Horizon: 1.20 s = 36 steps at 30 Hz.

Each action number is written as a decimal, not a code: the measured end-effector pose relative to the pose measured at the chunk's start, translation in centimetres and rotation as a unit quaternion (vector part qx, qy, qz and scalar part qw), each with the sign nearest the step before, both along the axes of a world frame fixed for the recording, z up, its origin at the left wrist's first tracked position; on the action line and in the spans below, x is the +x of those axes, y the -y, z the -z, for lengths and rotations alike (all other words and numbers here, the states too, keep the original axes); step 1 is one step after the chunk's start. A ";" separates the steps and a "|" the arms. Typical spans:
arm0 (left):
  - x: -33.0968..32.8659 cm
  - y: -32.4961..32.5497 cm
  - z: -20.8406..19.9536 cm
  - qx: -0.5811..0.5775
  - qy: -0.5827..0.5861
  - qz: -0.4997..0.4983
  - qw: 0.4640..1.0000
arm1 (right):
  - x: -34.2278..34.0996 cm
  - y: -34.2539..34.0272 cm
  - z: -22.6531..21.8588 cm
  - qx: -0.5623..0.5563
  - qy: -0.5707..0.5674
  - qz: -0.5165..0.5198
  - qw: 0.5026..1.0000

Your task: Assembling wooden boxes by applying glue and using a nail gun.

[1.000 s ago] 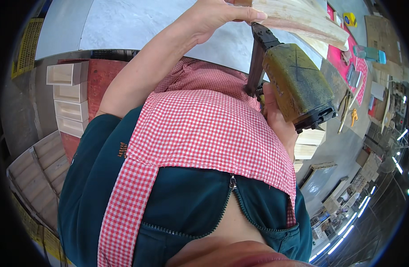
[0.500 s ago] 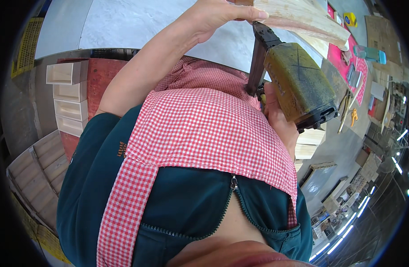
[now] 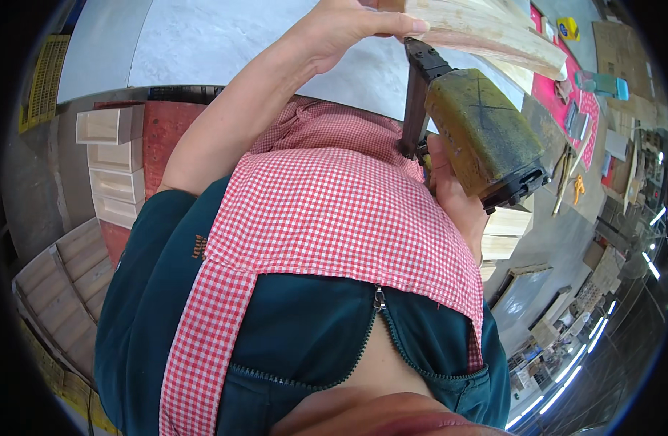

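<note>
My left hand (image 3: 341, 33) is raised at the top of the view and grips the end of a pale wooden piece (image 3: 487, 33), thumb laid along its underside. Just below it, my right hand (image 3: 454, 192) is closed around the handle of a dull green nail gun (image 3: 487, 134). The gun's dark nose (image 3: 421, 58) points up at the wood and sits right under it. I cannot tell if the nose touches the wood. My red checked apron (image 3: 334, 218) over a teal jacket fills the middle of the view and hides what lies below.
Pale wooden drawer boxes (image 3: 109, 167) are stacked at the left, with slatted wooden crates (image 3: 58, 291) below them. At the upper right, a workbench carries a red mat (image 3: 559, 87), a green bottle (image 3: 603, 83) and hand tools. Cut wood blocks (image 3: 505, 232) lie beside my right hand.
</note>
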<state>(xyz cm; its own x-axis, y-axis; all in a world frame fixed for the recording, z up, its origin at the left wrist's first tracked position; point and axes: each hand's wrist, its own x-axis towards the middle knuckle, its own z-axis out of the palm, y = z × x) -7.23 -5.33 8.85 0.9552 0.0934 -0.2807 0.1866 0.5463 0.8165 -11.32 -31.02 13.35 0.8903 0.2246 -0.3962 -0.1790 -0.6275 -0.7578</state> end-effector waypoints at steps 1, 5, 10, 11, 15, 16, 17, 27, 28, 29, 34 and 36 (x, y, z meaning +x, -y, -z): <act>-0.2 -0.3 0.4 0.004 0.003 0.001 1.000 | 0.1 0.2 0.0 0.019 -0.016 0.013 1.000; -1.1 -3.0 3.0 0.099 0.038 -0.013 0.994 | 2.7 3.7 -0.4 -0.006 0.140 0.083 0.987; -5.4 -6.3 5.7 0.260 0.056 0.000 0.964 | 7.3 9.0 -1.3 -0.042 0.257 0.146 0.954; -6.4 -6.5 5.4 0.293 0.041 -0.007 0.955 | 8.8 10.5 -1.3 -0.066 0.228 0.119 0.964; -7.8 -8.9 6.3 0.387 0.034 0.036 0.921 | 15.4 18.0 4.5 -0.299 0.305 0.025 0.904; -7.7 -9.1 6.2 0.423 0.034 0.035 0.905 | 16.8 18.7 5.6 -0.389 0.315 0.006 0.866; -7.8 -9.5 6.4 0.418 0.035 0.040 0.907 | 17.4 19.0 6.2 -0.417 0.328 0.010 0.847; -10.0 -8.4 4.9 0.365 -0.014 0.030 0.931 | 21.1 17.6 12.1 -0.461 0.373 0.044 0.804; -10.2 -7.6 4.1 0.356 -0.012 0.029 0.934 | 19.9 17.5 11.7 -0.449 0.423 0.050 0.785; -9.9 -6.6 3.1 0.361 -0.046 0.009 0.931 | 19.1 16.8 10.0 -0.447 0.388 0.069 0.803; -10.7 -11.5 7.4 0.346 -0.092 0.078 0.931 | 15.3 9.7 11.8 -0.030 0.399 0.056 0.915; -12.2 -16.3 12.6 0.208 -0.072 0.056 0.974 | 13.0 5.4 10.3 0.120 0.263 -0.033 0.957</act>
<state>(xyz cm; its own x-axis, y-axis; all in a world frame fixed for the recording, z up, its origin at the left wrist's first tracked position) -19.46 10.93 -3.72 0.9196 0.1253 -0.3723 0.3544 0.1442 0.9239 1.65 -36.46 3.10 0.9330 0.3156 0.1731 0.3012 -0.4212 -0.8555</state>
